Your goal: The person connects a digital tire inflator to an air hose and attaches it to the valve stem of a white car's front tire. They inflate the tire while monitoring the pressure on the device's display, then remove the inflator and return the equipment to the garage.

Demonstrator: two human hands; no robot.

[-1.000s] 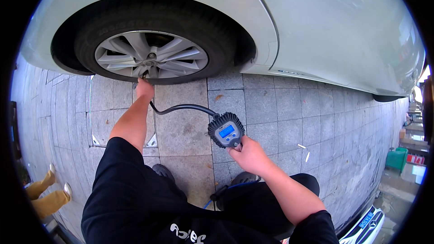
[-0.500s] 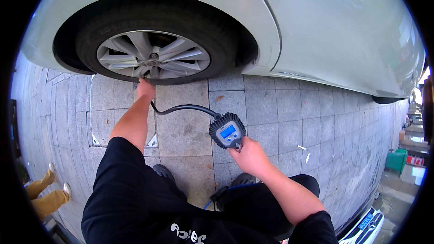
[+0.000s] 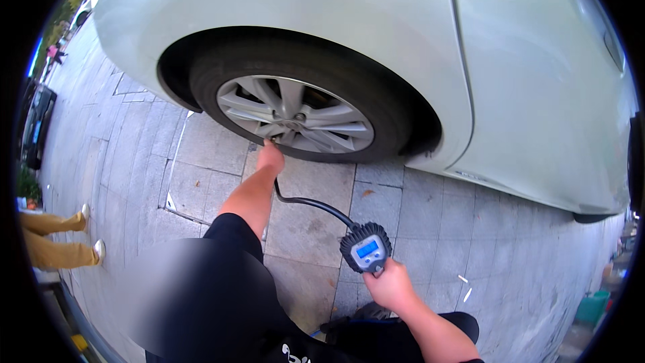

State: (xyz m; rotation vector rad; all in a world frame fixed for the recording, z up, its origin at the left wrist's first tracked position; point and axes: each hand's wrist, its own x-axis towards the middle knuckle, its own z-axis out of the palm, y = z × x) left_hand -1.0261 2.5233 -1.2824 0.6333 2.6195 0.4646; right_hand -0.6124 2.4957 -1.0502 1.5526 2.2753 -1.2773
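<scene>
A pale car [image 3: 349, 20] stands in front of me with its black tyre [image 3: 376, 97] and silver spoked wheel [image 3: 294, 114]. My left hand [image 3: 270, 156] reaches to the lower rim of the wheel and grips the end of a black hose [image 3: 310, 203] there. That hose curves back to a round tyre gauge [image 3: 366, 247] with a lit blue screen. My right hand [image 3: 390, 287] holds the gauge by its handle, low over the paving.
Grey stone paving [image 3: 201, 181] lies under the car. Another person's legs in tan trousers and white shoes [image 3: 64, 242] stand at the left edge. A green container [image 3: 591, 306] sits far right. My black-clad knees fill the bottom.
The view has swung so the wheel now sits right of where it was and looks larger. Both hands keep their hold on the hose end and the gauge.
</scene>
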